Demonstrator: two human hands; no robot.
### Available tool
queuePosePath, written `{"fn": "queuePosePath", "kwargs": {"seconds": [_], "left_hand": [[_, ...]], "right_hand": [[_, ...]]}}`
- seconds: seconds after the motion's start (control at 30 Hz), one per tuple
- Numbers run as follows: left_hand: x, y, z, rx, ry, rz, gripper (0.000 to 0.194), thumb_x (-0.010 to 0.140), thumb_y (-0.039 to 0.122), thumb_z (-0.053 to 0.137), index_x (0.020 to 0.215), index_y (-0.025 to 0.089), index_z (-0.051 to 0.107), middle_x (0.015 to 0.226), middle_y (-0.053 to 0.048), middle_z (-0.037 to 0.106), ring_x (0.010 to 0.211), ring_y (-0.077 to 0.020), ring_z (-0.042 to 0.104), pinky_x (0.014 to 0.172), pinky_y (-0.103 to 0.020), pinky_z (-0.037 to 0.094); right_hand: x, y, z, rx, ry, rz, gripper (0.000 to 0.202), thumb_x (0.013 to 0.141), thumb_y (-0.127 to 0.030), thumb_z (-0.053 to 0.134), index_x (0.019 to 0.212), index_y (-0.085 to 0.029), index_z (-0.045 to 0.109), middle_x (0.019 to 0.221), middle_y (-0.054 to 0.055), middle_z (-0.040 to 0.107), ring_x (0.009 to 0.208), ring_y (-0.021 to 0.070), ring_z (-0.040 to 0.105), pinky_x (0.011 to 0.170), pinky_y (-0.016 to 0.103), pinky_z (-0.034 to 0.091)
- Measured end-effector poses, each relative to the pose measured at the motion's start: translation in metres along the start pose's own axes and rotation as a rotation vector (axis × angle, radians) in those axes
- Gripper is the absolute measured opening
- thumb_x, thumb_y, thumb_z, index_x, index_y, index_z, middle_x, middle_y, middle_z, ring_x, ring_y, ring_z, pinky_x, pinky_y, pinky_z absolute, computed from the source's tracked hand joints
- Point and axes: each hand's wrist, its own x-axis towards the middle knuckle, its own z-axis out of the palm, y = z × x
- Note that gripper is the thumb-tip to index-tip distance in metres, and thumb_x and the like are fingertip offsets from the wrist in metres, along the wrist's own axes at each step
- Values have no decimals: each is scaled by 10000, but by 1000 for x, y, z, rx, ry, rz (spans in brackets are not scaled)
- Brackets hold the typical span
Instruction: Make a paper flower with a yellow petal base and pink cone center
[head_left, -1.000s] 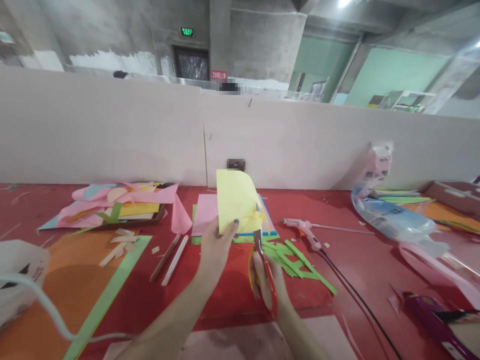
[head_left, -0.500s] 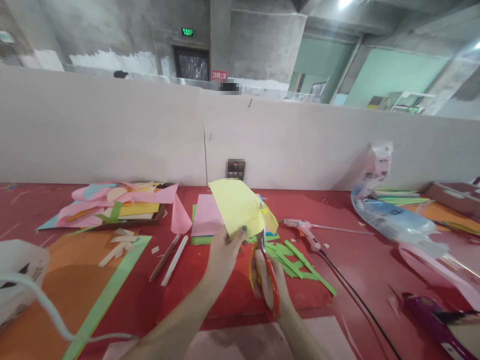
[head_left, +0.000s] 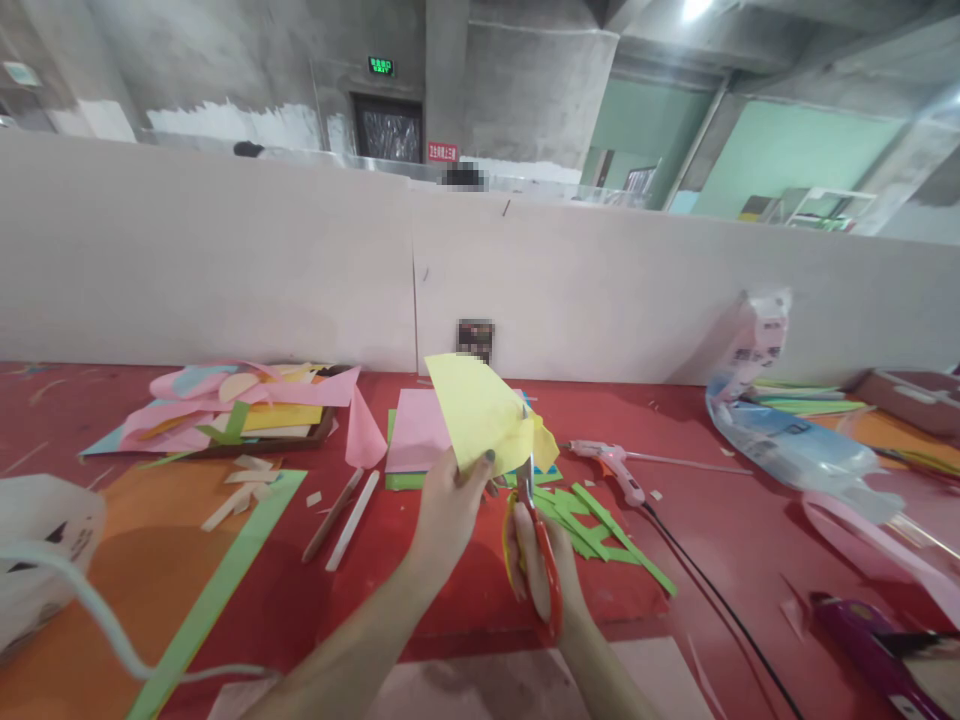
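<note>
Fingers of the left hand (head_left: 447, 510) steady a curved yellow paper sheet (head_left: 474, 412) against red-and-yellow-handled metal scissors (head_left: 526, 487) gripped by the right hand (head_left: 565, 565).

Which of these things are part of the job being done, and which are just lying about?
In use:
- yellow paper, in the left hand
- scissors, in the right hand

Apparently just lying about:
- pink glue gun
- green strips
- pink cone

Matt yellow paper (head_left: 472, 410); shiny metal scissor blades (head_left: 527, 480); glossy red plastic handle (head_left: 553, 590).
</note>
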Motion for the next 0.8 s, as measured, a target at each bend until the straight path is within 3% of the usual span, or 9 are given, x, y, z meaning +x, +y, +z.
{"fn": "queuePosePath", "kwargs": {"seconds": [0.8], "left_hand": [[6, 14, -11, 48, 79, 63, 214, 777, 326, 498, 760, 143, 606, 575, -2, 599, 539, -116, 561, 490, -195, 413]], "right_hand": [[3, 12, -4, -40, -18, -14, 420, 754, -575, 477, 601, -207, 346, 380, -95, 309, 239, 45, 289, 218, 158, 212]]}}
